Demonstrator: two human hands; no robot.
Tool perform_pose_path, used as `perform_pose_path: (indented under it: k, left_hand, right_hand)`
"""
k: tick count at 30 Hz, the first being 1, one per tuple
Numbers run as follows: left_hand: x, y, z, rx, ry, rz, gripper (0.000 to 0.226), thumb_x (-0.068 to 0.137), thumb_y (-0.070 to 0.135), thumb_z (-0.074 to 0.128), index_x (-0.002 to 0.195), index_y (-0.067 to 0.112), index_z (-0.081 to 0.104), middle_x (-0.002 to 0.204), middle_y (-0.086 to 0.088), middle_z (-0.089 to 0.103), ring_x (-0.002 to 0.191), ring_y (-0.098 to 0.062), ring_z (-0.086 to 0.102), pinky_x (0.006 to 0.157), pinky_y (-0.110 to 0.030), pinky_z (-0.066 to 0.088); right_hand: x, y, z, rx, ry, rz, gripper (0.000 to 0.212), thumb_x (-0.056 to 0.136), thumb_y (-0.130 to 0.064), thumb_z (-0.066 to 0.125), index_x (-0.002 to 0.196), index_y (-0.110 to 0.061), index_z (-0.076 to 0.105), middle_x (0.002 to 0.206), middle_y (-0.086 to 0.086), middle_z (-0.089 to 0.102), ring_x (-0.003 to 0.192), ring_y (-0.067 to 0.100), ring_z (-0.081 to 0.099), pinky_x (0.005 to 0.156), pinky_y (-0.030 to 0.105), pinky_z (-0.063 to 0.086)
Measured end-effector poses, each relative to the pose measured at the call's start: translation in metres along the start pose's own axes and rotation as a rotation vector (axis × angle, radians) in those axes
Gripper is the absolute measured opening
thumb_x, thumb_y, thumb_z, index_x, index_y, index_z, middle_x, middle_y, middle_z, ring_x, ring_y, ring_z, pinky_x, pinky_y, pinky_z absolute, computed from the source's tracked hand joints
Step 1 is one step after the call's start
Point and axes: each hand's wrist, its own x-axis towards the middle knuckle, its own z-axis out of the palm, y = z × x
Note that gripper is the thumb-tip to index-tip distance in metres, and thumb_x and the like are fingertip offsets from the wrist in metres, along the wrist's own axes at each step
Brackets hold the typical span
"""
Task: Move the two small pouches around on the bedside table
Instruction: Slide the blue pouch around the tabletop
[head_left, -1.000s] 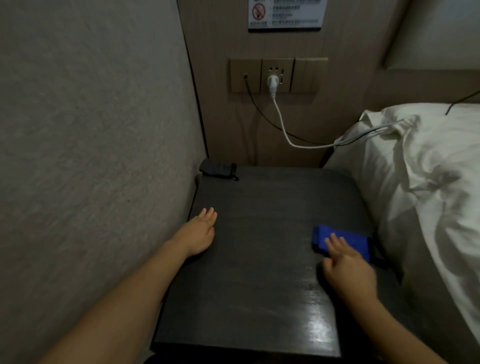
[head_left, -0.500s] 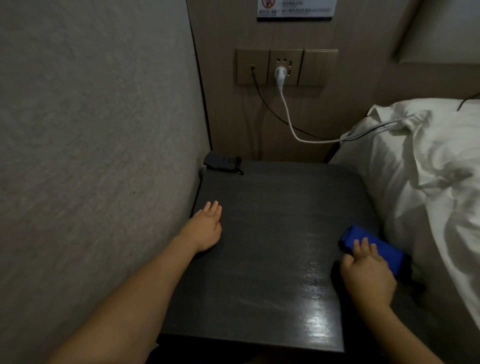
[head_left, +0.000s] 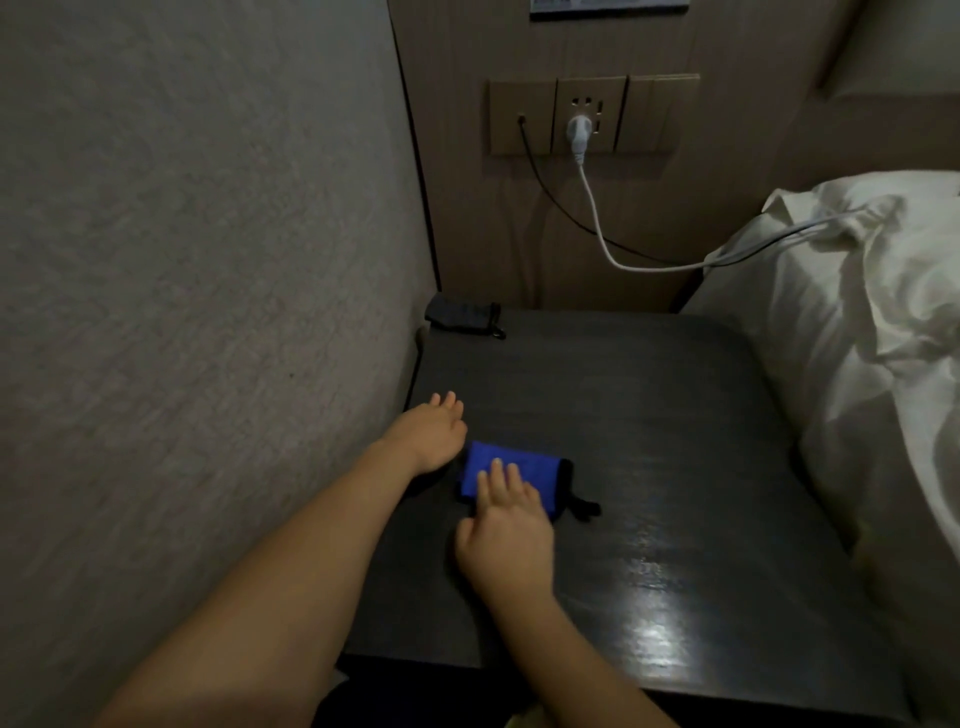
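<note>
A blue pouch (head_left: 524, 467) with a black edge and strap lies flat on the dark bedside table (head_left: 649, 441), left of its middle. My right hand (head_left: 506, 535) rests on it with flat fingers pressing its near part; it does not grip the pouch. My left hand (head_left: 434, 434) lies flat on the table just left of the blue pouch, fingers together, holding nothing. A dark grey pouch (head_left: 462, 314) sits in the far left corner of the table against the wall.
A textured wall (head_left: 208, 312) runs along the table's left side. White bedding (head_left: 872, 338) borders the right side. Above the table's back, a wall socket panel (head_left: 592, 114) holds a white plug whose cable, with a black one, runs to the bed.
My right hand has slid the blue pouch from the table's right edge leftward, up beside my left hand. The left hand and grey pouch have stayed put.
</note>
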Motion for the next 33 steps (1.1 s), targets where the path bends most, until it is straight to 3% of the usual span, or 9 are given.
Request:
perform_pose_path:
  k: [8, 20, 23, 26, 33]
  left_hand:
    - [0.0, -0.003, 0.002, -0.015, -0.017, 0.008, 0.052, 0.103, 0.021, 0.017, 0.152, 0.008, 0.01, 0.162, -0.007, 0.001, 0.15, -0.022, 0.005, 0.121, -0.033, 0.01]
    - [-0.005, 0.002, 0.0, -0.011, -0.008, 0.009, 0.051, 0.103, 0.019, 0.018, 0.152, 0.005, 0.01, 0.162, -0.01, 0.001, 0.15, -0.024, 0.005, 0.12, -0.031, 0.012]
    - [-0.007, 0.004, 0.002, -0.03, 0.001, 0.003, 0.051, 0.103, 0.018, 0.019, 0.152, 0.005, 0.011, 0.162, -0.01, 0.002, 0.15, -0.024, 0.005, 0.12, -0.03, 0.012]
    - [-0.005, 0.005, 0.004, -0.034, 0.006, -0.011, 0.051, 0.103, 0.018, 0.02, 0.152, 0.004, 0.012, 0.162, -0.011, 0.003, 0.15, -0.025, 0.005, 0.12, -0.031, 0.013]
    - [-0.007, 0.007, 0.009, -0.064, 0.007, -0.029, 0.054, 0.102, 0.019, 0.02, 0.153, 0.005, 0.008, 0.162, -0.009, -0.001, 0.151, -0.024, 0.001, 0.121, -0.032, 0.01]
  right_hand:
    - [-0.002, -0.05, 0.02, 0.042, -0.062, -0.158, 0.061, 0.062, -0.034, 0.033, 0.1, -0.011, 0.075, 0.105, 0.004, 0.073, 0.103, 0.02, 0.067, 0.086, 0.034, 0.054]
    - [-0.02, -0.028, 0.016, 0.08, -0.153, -0.443, 0.059, 0.062, -0.038, 0.033, 0.101, -0.021, 0.074, 0.111, -0.004, 0.071, 0.103, 0.013, 0.066, 0.085, 0.025, 0.052]
    - [-0.025, -0.014, 0.009, 0.067, -0.135, -0.437, 0.056, 0.059, -0.039, 0.034, 0.094, -0.025, 0.076, 0.106, -0.009, 0.072, 0.1, 0.008, 0.067, 0.082, 0.023, 0.053]
    - [-0.027, 0.01, -0.003, 0.039, -0.074, -0.396, 0.047, 0.053, -0.039, 0.047, 0.087, -0.029, 0.077, 0.1, -0.012, 0.073, 0.095, 0.005, 0.068, 0.079, 0.02, 0.053]
    - [-0.024, 0.114, -0.05, -0.101, 0.088, -0.163, 0.042, 0.054, -0.029, 0.047, 0.081, -0.02, 0.078, 0.092, -0.004, 0.076, 0.085, 0.011, 0.072, 0.067, 0.025, 0.057]
